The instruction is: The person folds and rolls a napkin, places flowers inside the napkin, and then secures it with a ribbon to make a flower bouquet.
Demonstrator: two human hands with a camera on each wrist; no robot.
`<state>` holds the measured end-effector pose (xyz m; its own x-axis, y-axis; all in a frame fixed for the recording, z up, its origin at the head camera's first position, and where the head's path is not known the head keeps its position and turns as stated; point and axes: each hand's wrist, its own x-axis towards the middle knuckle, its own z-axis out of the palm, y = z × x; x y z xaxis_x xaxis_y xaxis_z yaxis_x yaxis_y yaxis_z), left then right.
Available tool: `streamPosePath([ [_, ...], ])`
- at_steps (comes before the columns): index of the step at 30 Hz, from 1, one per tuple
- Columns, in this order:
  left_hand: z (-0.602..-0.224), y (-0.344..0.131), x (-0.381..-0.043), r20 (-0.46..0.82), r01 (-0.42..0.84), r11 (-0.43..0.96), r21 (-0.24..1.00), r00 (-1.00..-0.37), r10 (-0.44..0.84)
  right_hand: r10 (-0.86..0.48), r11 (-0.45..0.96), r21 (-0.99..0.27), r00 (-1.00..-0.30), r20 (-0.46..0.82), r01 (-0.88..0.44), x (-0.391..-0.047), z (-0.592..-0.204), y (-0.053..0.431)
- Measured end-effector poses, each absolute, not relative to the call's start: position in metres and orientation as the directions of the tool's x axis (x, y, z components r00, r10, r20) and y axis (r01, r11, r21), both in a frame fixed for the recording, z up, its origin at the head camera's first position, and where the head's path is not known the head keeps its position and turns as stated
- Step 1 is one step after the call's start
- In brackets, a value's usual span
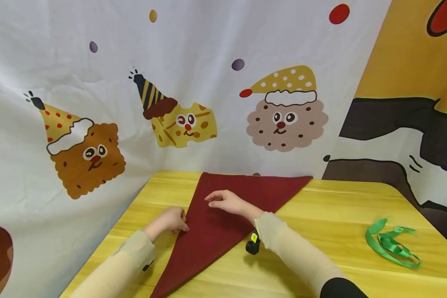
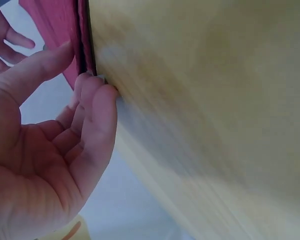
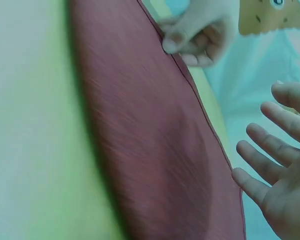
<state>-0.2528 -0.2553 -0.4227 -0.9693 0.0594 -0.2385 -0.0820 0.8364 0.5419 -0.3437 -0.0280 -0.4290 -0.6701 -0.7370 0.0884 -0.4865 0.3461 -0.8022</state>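
Observation:
A dark red cloth (image 1: 212, 240), folded into a large triangle, lies on the wooden table. At its left edge my left hand (image 1: 169, 220) pinches the fabric between thumb and fingers; the left wrist view shows the layered cloth edge (image 2: 82, 37) at those fingertips. My right hand (image 1: 229, 202) hovers over the upper part of the cloth, its fingers relaxed and holding nothing. In the right wrist view the spread fingers of that right hand (image 3: 282, 160) overlap the cloth's edge, and the left hand (image 3: 202, 37) grips farther along the same edge.
A loose green ribbon (image 1: 392, 244) lies curled on the right side of the table (image 1: 328, 223). Behind the table hangs a white printed curtain (image 1: 208, 45) with cartoon biscuits and cheese, reaching down the left side too.

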Motion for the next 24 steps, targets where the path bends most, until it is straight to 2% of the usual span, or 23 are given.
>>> streamPosePath([
  [6, -0.420, -0.260, -0.234, -0.263, -0.093, 0.819, 0.567, -0.962, 0.073, -0.779, 0.266, -0.831, -0.616, 0.114, -0.489, -0.305, -0.429, -0.025],
  [11, -0.419, -0.266, -0.225, -0.290, -0.072, 0.771, 0.632, -0.945, 0.149, -0.807, 0.224, -0.852, -0.580, 0.109, -0.472, -0.270, -0.430, -0.028],
  [15, -0.418, -0.275, -0.219, -0.287, -0.002, 0.727, 0.687, -0.919, 0.269, -0.837, 0.184, -0.875, -0.538, 0.099, -0.447, -0.247, -0.434, -0.039],
  [20, -0.417, -0.287, -0.214, -0.238, 0.138, 0.638, 0.758, -0.851, 0.468, -0.879, 0.132, -0.901, -0.468, 0.086, -0.414, -0.225, -0.438, -0.052],
  [24, -0.419, -0.295, -0.211, -0.217, 0.190, 0.585, 0.788, -0.804, 0.554, -0.900, 0.128, -0.901, -0.430, 0.070, -0.415, -0.212, -0.441, -0.058],
])
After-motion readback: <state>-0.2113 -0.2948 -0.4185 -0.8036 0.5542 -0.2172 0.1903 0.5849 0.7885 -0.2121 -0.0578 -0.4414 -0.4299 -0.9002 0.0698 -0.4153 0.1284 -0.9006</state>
